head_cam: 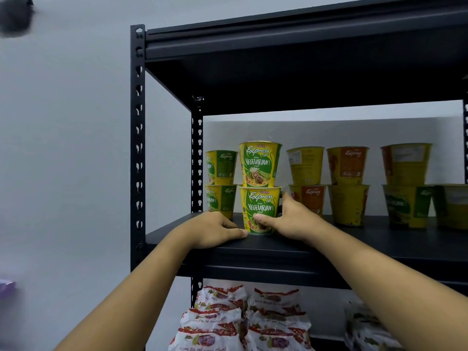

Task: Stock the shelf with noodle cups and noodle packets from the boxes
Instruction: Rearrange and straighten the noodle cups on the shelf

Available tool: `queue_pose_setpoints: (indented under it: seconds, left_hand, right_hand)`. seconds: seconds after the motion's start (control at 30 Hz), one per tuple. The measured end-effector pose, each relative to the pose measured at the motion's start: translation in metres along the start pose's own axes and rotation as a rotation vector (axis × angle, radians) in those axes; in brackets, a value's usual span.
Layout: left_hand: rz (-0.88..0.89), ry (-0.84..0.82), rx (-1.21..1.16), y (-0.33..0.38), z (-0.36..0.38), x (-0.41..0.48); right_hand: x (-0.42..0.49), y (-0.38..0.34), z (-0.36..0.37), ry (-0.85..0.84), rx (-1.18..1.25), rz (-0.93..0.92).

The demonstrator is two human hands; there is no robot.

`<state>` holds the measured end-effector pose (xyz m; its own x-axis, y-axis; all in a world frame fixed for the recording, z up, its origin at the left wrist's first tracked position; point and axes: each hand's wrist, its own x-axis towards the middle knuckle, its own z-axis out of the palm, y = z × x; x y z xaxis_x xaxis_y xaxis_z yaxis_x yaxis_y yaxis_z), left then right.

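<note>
The lower Vegetarian cup [260, 206] stands upright on the middle shelf board [354, 243], near its front edge and toward the left end. A second Vegetarian cup [260, 164] sits squarely on its lid. My right hand [291, 220] grips the lower cup. The thumb [263, 219] lies across the printed front and the forefinger [286, 197] runs up its right side. My other fingers are hidden behind the cup.

My left hand [215, 229] rests flat on the board just left of the cup's base. Its fingers are loosely bent and hold nothing. The thumb tip points at the foot of the cup, but I cannot tell whether it touches.

Behind and to the left stands a rear stack [220, 183] of two more green-and-yellow cups, close to the back upright. To the right run further two-high stacks: an orange-and-yellow stack [307, 182] just past my forefinger, a second stack [347, 184], then a third stack [406, 184]. A single cup [452, 206] stands at the frame's edge.

On the board below lie heaped white-and-red noodle packets [215, 323], with more packets [364, 328] to the right. The rack's black front upright [138, 148] rises at left against a grey wall [63, 148].
</note>
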<state>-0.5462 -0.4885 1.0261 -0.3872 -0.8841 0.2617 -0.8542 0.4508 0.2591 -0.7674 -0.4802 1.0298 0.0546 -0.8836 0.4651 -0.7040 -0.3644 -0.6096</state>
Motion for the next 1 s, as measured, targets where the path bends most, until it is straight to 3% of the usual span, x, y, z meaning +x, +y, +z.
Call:
queue_pose_setpoints:
  seconds: [0.4,1.0]
  left_hand:
    - [0.128,-0.048,-0.015,0.024,-0.002,0.006]
    - [0.428,-0.262,0.096,0.26,0.074,0.072]
  right_hand:
    - [-0.048,0.036,-0.07,0.034,-0.014,0.038]
    - [-0.133,0.139,-0.221,0.299,-0.122,0.309]
